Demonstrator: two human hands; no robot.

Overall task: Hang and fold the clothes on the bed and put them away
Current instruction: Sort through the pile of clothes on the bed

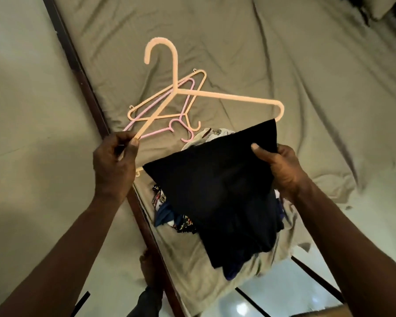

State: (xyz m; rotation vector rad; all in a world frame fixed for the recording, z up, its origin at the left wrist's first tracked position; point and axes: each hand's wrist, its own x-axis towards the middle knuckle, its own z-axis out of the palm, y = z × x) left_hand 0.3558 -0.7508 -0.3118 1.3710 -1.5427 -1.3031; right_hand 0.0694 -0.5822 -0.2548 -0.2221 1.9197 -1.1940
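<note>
Black garment (215, 191) hangs in the air above the pile of clothes (181, 221) at the near edge of the bed (306, 65). The right hand (284, 170) carries it, its grip clamped on the upper right edge with the thumb laid flat on the cloth. The left hand (114, 161) has its grip pinched round one shoulder end of the peach hanger (226, 97), whose hook points up and away. From that grip the hanger's long axis runs up and to the right, so its free shoulder end sits just at the garment's top corner. Whether that end has already gone inside the fabric or only lies behind it cannot be told. The garment lies to the right of and below the left grip, so the right hand is the nearer one to guide an opening over the free end. The left hand would then mostly need to hold the hanger steady or feed it rightward. Two spare hangers (151, 131), one peach and one pink, lie crossed on the bed beyond the hands, near the dark bed frame (82, 76).
</note>
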